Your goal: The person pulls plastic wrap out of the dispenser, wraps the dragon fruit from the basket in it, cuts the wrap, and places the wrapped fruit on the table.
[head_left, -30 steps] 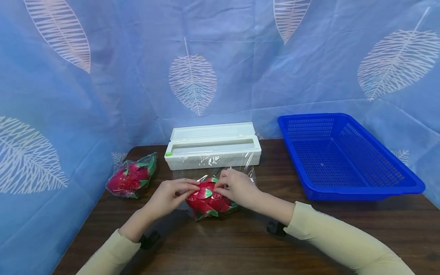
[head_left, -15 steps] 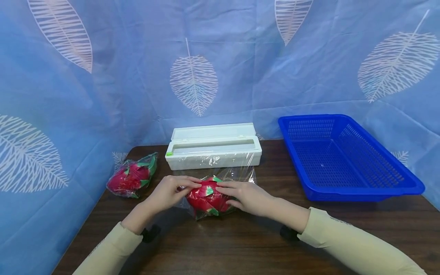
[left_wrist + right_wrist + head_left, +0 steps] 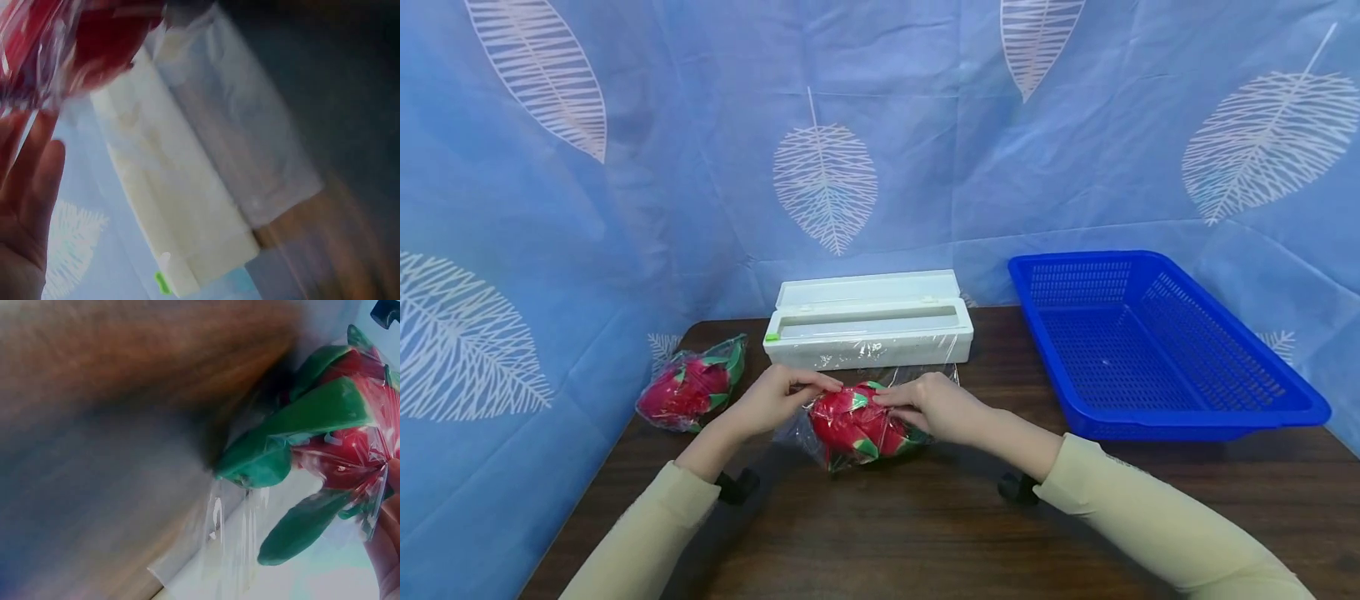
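Note:
A red dragon fruit (image 3: 852, 423) with green scales lies in clear plastic wrap (image 3: 800, 435) on the table, in front of a white wrap dispenser box (image 3: 867, 348). My left hand (image 3: 770, 402) pinches the wrap at the fruit's upper left; the left wrist view cuts off part of this hand (image 3: 25, 194). On the other side, my right hand (image 3: 942, 407) pinches gathered wrap over the fruit, its fingertips also at the edge of the right wrist view. Wrap stretches from the fruit back to the box. A second wrapped dragon fruit (image 3: 688, 390) lies at the left.
A blue plastic basket (image 3: 1172, 417) stands on the right side of the dark wooden table (image 3: 880, 542). The box's lid (image 3: 868, 289) stands raised at the back, before a blue leaf-patterned curtain (image 3: 910, 167).
My right hand's fingers spread over the fruit, then came together on the wrap. My left hand moved slightly up and away, and the fruit tilted and shifted a little with it.

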### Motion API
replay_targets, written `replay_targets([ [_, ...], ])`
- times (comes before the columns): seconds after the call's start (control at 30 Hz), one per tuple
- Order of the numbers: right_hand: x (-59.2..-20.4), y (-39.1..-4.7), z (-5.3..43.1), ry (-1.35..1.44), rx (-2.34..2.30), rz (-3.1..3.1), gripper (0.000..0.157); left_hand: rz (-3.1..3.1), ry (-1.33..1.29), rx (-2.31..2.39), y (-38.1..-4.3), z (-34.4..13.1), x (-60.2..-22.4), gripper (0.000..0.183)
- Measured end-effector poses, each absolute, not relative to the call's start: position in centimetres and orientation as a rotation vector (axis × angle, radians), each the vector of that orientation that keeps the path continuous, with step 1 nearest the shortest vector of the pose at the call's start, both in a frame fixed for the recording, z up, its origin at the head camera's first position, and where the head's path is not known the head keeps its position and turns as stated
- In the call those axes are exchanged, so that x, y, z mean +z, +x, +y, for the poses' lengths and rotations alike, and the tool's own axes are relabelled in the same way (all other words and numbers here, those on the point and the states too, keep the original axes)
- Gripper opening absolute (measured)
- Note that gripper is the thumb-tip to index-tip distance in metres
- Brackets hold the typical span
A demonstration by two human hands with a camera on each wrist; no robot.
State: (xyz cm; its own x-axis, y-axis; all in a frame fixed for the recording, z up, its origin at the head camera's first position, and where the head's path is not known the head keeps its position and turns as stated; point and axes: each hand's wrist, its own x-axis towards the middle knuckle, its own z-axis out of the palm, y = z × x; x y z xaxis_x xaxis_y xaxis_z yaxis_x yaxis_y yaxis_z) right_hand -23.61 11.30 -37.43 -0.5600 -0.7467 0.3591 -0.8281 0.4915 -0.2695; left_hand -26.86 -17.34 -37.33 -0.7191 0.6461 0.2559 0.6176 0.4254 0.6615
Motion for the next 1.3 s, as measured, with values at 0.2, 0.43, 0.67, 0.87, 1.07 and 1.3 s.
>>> replay_targets([
  [0.2,-36.8,-24.7,10.9,1.328,0.671,-2.622,0.031,2.555,1.112,1.386,-27.6,-18.3,-36.9,0.029],
  [0.43,-36.6,-25.8,10.7,1.271,0.689,-2.705,0.029,2.618,1.131,1.304,-26.6,-18.4,-37.5,0.042],
  [0.67,-36.8,-27.1,10.7,1.207,0.804,-2.764,0.027,2.611,1.141,1.193,-26.0,-17.6,-38.2,0.065],
  [0.87,-36.8,-29.0,10.4,1.095,0.872,-2.836,0.026,2.630,0.978,1.121,-26.7,-17.1,-38.3,0.071],
  [1.07,-36.8,-30.9,10.3,1.005,1.015,-2.914,0.027,2.698,0.854,1.063,-27.8,-16.6,-38.2,0.079],
  [1.3,-37.2,-32.5,10.6,0.992,1.143,-2.949,0.028,2.735,1.024,0.991,-27.8,-15.9,-37.8,0.098],
])
